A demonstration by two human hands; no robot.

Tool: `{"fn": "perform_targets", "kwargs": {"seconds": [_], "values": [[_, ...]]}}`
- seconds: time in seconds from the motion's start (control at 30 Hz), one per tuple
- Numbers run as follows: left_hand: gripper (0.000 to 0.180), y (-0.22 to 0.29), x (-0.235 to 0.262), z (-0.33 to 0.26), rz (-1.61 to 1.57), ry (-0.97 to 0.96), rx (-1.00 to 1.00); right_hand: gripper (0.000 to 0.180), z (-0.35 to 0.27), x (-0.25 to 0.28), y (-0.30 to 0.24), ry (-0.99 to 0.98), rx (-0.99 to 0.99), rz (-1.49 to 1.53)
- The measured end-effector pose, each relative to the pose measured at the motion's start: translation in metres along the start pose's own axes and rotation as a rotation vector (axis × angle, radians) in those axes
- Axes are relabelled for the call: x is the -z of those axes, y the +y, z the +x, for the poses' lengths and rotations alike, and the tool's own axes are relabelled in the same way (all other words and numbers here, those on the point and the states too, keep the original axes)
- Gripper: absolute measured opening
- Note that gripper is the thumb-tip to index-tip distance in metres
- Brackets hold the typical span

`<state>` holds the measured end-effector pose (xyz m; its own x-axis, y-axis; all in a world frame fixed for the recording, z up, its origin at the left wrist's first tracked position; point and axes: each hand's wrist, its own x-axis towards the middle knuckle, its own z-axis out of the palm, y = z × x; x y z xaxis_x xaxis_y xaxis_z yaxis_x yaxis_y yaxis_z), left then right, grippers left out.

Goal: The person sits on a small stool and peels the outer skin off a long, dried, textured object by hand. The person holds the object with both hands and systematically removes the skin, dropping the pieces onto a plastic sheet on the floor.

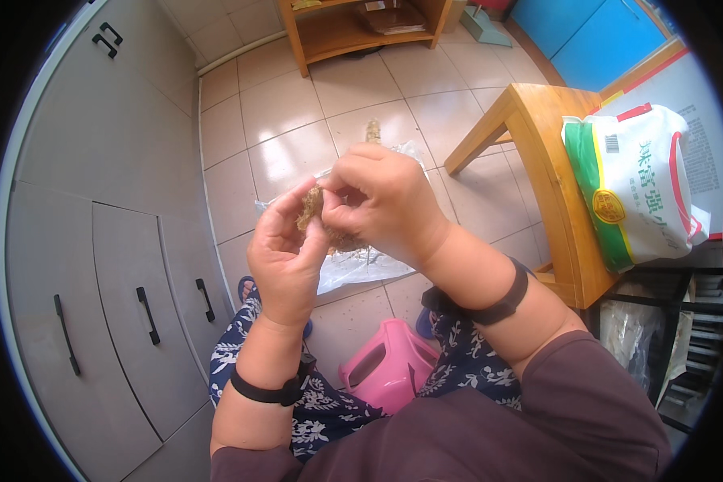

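Between the fingers and thumb of my left hand (285, 249) is a small rough, brownish fibrous piece (308, 210), its exact kind unclear. My right hand (390, 197) is closed in a pinch at the upper right edge of that piece; its fingertips partly hide the contact. Below both hands a white plastic sheet (353, 271) lies on the floor, with brown loose material (353, 241) on it, mostly covered by my hands. A pale brown ribbed thing (373, 132) shows just beyond my right knuckles.
A pink plastic stool (390, 365) stands between my legs. On the right, a wooden chair (538, 161) bears a white and green bag (631, 185). Grey cabinets (104, 241) line the left side. A wooden shelf (361, 44) and blue cabinet (582, 36) stand at the far side.
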<state>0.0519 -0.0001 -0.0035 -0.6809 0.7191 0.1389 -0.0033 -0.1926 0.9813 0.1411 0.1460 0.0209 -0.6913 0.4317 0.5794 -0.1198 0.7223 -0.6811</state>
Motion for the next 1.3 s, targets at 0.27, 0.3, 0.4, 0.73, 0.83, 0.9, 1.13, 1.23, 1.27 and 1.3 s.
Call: {"fn": "perform_targets", "kwargs": {"seconds": [0.27, 0.3, 0.4, 0.73, 0.83, 0.9, 1.13, 1.23, 1.27, 1.3], "values": [[0.041, -0.002, 0.0, -0.001, -0.008, 0.04, -0.016, 0.017, -0.004, -0.01, 0.001, 0.04, -0.552, 0.417], [0.041, -0.001, 0.0, -0.001, -0.001, 0.042, -0.018, 0.016, -0.002, -0.01, 0.002, 0.028, -0.605, 0.471], [0.04, 0.001, 0.002, -0.003, -0.004, 0.033, -0.019, 0.014, 0.006, 0.001, 0.011, 0.07, -0.798, 0.621], [0.042, 0.003, 0.012, 0.006, -0.215, 0.108, 0.056, 0.013, 0.006, 0.019, 0.018, 0.038, -0.749, 0.516], [0.041, 0.003, 0.015, 0.007, -0.247, 0.126, 0.096, 0.014, 0.004, 0.017, 0.023, 0.003, -0.611, 0.268], [0.041, 0.002, 0.016, 0.008, -0.259, 0.131, 0.114, 0.014, 0.003, 0.017, 0.024, -0.034, -0.535, 0.121], [0.04, -0.002, 0.014, 0.011, -0.22, 0.157, 0.09, 0.035, -0.003, 0.004, 0.013, -0.346, -0.47, 0.252], [0.04, 0.001, 0.01, 0.01, -0.248, 0.161, 0.049, 0.046, -0.006, 0.0, 0.011, -0.581, -0.51, 0.372], [0.041, 0.002, 0.01, 0.01, -0.248, 0.155, 0.048, 0.044, -0.005, -0.002, 0.011, -0.59, -0.525, 0.366], [0.041, 0.002, 0.009, 0.01, -0.248, 0.155, 0.049, 0.044, -0.005, -0.002, 0.012, -0.57, -0.528, 0.401]]}}
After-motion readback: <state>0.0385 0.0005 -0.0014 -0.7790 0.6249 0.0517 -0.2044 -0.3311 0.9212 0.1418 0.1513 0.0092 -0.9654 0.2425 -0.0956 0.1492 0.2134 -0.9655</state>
